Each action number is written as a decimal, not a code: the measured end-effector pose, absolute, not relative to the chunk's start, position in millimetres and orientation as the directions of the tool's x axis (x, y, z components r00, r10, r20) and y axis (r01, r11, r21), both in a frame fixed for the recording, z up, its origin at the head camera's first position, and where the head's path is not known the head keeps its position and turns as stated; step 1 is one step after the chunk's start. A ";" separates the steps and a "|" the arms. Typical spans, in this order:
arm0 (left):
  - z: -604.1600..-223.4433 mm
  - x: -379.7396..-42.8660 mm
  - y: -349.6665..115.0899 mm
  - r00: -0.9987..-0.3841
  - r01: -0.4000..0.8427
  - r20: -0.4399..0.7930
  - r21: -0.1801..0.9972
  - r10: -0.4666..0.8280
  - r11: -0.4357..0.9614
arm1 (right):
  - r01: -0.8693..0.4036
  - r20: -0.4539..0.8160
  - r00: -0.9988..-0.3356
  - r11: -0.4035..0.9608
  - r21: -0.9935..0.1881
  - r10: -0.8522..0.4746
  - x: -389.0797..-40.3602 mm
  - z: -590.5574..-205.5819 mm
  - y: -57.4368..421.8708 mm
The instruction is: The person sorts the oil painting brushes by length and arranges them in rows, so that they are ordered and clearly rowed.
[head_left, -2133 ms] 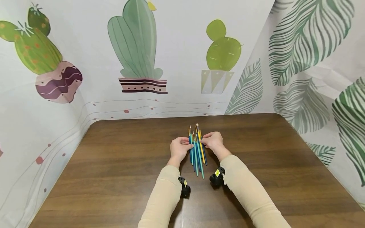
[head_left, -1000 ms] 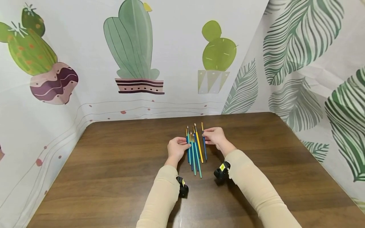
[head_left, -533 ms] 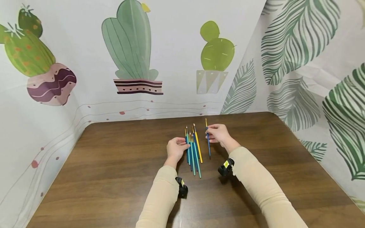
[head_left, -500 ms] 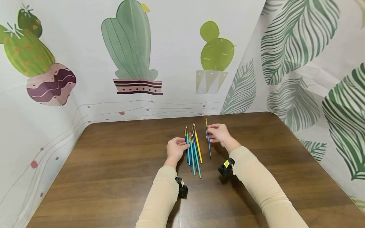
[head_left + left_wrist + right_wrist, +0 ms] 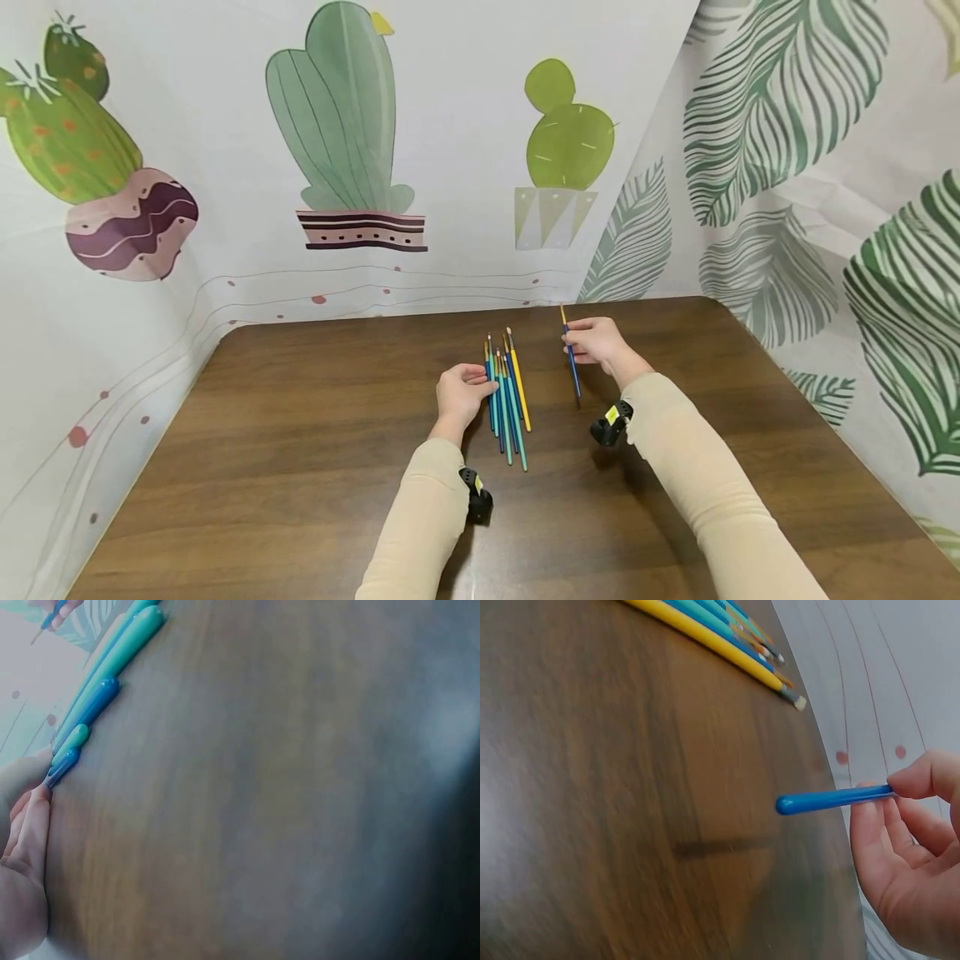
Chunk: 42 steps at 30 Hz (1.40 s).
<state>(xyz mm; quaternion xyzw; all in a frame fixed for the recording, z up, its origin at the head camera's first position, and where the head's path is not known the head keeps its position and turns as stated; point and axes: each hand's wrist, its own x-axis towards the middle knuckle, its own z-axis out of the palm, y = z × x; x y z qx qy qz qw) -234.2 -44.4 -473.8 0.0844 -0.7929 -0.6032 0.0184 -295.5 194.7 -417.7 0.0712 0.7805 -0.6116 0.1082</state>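
Several paintbrushes with teal and blue handles lie side by side on the brown table, bristles toward the far edge. A yellow paintbrush forms the right side of the bunch. My left hand pinches the bunch's left edge between thumb and fingers; the left wrist view shows handle ends beyond the fingertips. In my right hand, thumb and fingers pinch a single blue paintbrush, held above the table to the right of the bunch. Its shadow falls on the wood in the right wrist view.
The table's far edge runs along a white wall hanging printed with cacti and leaves. Black wrist cameras sit on the left sleeve and the right sleeve.
My right hand has taken the blue paintbrush from the bunch's right side and lifted it to the right, away from the others. My left hand stays at the bunch.
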 end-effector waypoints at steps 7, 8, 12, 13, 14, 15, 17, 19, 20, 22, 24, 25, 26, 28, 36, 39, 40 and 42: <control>-474.2 -233.7 -44.3 -0.985 -0.103 -0.062 0.959 -0.159 0.264 | 0.219 -0.229 -0.973 0.235 -0.947 -0.018 -301.0 -417.8 209.4; -474.2 -233.8 -44.2 -0.985 -0.103 -0.062 0.959 -0.159 0.263 | 0.217 -0.227 -0.974 0.239 -0.946 -0.014 -301.8 -418.2 211.5; -473.7 -233.9 -43.9 -0.984 -0.107 -0.065 0.958 -0.163 0.265 | 0.211 -0.214 -0.977 0.268 -0.940 0.016 -304.4 -420.7 218.7; -473.4 -233.9 -44.2 -0.984 -0.107 -0.064 0.958 -0.165 0.267 | 0.209 -0.210 -0.977 0.277 -0.938 0.024 -305.4 -421.6 219.8; -473.1 -233.8 -44.5 -0.984 -0.108 -0.065 0.957 -0.166 0.269 | 0.210 -0.209 -0.977 0.285 -0.935 0.034 -306.4 -422.7 220.5; -472.8 -234.0 -44.6 -0.984 -0.109 -0.065 0.957 -0.167 0.269 | 0.212 -0.208 -0.977 0.292 -0.933 0.045 -307.5 -423.9 221.1; -472.3 -234.4 -44.8 -0.983 -0.112 -0.068 0.956 -0.168 0.269 | 0.221 -0.210 -0.975 0.303 -0.927 0.070 -309.8 -426.5 222.1; -472.1 -234.7 -44.7 -0.983 -0.113 -0.069 0.957 -0.168 0.266 | 0.231 -0.213 -0.973 0.311 -0.922 0.091 -312.2 -429.1 223.1; -472.1 -234.9 -44.6 -0.983 -0.113 -0.070 0.959 -0.168 0.262 | 0.238 -0.216 -0.971 0.315 -0.919 0.104 -313.7 -430.5 223.6; -472.3 -235.0 -44.4 -0.983 -0.113 -0.071 0.960 -0.170 0.256 | 0.248 -0.219 -0.968 0.322 -0.914 0.124 -316.4 -432.9 224.6; -472.9 -234.5 -44.4 -0.983 -0.111 -0.069 0.960 -0.171 0.256 | 0.257 -0.221 -0.965 0.331 -0.908 0.143 -319.3 -435.0 225.7; -473.2 -234.1 -44.5 -0.983 -0.111 -0.068 0.960 -0.172 0.258 | 0.262 -0.223 -0.963 0.337 -0.904 0.152 -320.7 -435.9 226.1; -473.6 -233.7 -44.6 -0.982 -0.114 -0.070 0.959 -0.173 0.259 | 0.268 -0.224 -0.961 0.342 -0.901 0.163 -322.3 -436.9 226.4; -474.1 -232.7 -44.6 -0.982 -0.116 -0.071 0.958 -0.175 0.264 | 0.272 -0.221 -0.959 0.362 -0.891 0.176 -325.1 -438.8 227.3; -472.3 -232.4 -43.5 -0.983 -0.114 -0.069 0.958 -0.171 0.264 | 0.284 -0.185 -0.948 0.427 -0.859 0.258 -340.3 -448.3 228.3; -472.0 -233.2 -43.4 -0.982 -0.117 -0.073 0.958 -0.172 0.263 | 0.282 -0.157 -0.946 0.476 -0.833 0.284 -344.3 -450.5 226.7; -472.3 -233.6 -43.4 -0.982 -0.117 -0.073 0.958 -0.171 0.262 | 0.279 -0.143 -0.945 0.500 -0.820 0.293 -345.1 -450.9 225.8; -472.6 -234.3 -43.6 -0.982 -0.117 -0.072 0.958 -0.174 0.263 | 0.272 -0.110 -0.945 0.558 -0.784 0.307 -345.9 -451.0 224.2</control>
